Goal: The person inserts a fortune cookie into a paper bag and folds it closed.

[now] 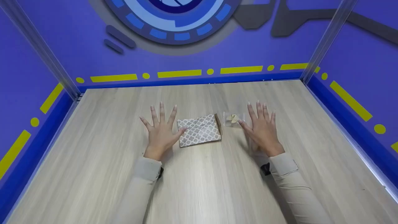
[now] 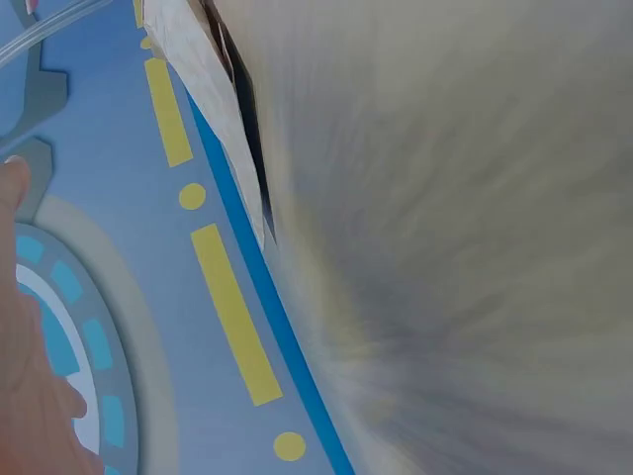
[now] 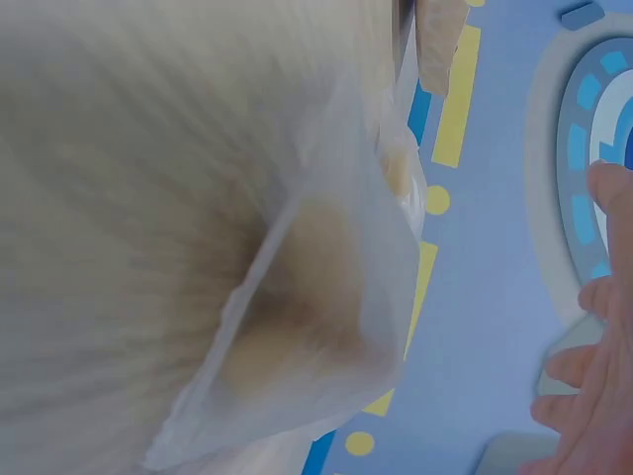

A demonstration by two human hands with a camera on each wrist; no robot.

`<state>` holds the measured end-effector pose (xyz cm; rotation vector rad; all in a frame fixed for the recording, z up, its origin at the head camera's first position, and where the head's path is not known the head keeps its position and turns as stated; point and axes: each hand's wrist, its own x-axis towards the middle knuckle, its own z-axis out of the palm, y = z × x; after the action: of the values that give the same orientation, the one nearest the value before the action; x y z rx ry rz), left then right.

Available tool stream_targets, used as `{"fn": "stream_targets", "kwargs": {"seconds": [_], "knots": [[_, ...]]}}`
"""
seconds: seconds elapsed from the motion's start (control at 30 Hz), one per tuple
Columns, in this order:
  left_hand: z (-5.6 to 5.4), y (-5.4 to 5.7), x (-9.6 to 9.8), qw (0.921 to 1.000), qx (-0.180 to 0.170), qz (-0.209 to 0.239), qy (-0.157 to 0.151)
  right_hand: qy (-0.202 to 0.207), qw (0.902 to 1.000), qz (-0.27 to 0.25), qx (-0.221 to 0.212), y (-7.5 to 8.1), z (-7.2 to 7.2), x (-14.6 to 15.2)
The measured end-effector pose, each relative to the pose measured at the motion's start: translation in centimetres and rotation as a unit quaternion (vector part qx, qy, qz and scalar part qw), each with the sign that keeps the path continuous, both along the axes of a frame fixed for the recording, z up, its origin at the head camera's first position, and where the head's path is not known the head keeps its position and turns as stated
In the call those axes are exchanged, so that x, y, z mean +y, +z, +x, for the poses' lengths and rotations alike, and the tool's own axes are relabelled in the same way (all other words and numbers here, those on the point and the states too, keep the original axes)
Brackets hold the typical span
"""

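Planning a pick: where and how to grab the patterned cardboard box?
I'd pinch the patterned cardboard box by its left edge, coming from the left, beside the left hand. It lies low and broad, so an edge should suit better than its wide top. That edge looks straight; the brown flap juts out at the right end and might bend.

Booth [image 1: 367, 68] — printed walls [image 1: 186, 63], metal posts [image 1: 327, 40], tabletop [image 1: 192, 177]

Box [image 1: 200, 131] on table [image 1: 199, 186]; bag [image 1: 232, 119] just right, near right hand [image 1: 263, 132].
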<state>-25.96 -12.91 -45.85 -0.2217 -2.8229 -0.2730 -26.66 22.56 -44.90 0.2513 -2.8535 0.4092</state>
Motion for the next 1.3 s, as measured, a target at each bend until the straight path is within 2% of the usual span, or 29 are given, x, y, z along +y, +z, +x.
{"fn": "stream_targets", "kwargs": {"seconds": [0.33,0.5,0.8,0.9,1.03,1.3], "knots": [[-0.9,-0.1,0.4,0.9959,-0.055,0.027,-0.066,0.04,0.9982,0.01,-0.044,0.4,-0.4,-0.8],[-1.6,-0.1,0.9,0.9877,-0.098,0.037,-0.116,0.065,0.9961,0.003,-0.06,0.5,-0.8,-1.3],[-2.6,-0.2,2.6,0.9742,-0.157,0.015,-0.162,0.112,0.9908,0.021,-0.073,-0.4,-2.0,-2.0],[-2.9,-0.3,3.3,0.9691,-0.17,0.007,-0.178,0.134,0.9869,0.01,-0.09,-0.7,-2.2,-2.2],[-3.2,-0.3,4.1,0.9646,-0.185,0.001,-0.188,0.156,0.9816,-0.004,-0.11,-1.1,-2.5,-2.6],[-3.6,-0.4,5.6,0.9581,-0.209,-0.035,-0.193,0.175,0.9759,-0.006,-0.13,-1.7,-3.0,-3.5]]}}
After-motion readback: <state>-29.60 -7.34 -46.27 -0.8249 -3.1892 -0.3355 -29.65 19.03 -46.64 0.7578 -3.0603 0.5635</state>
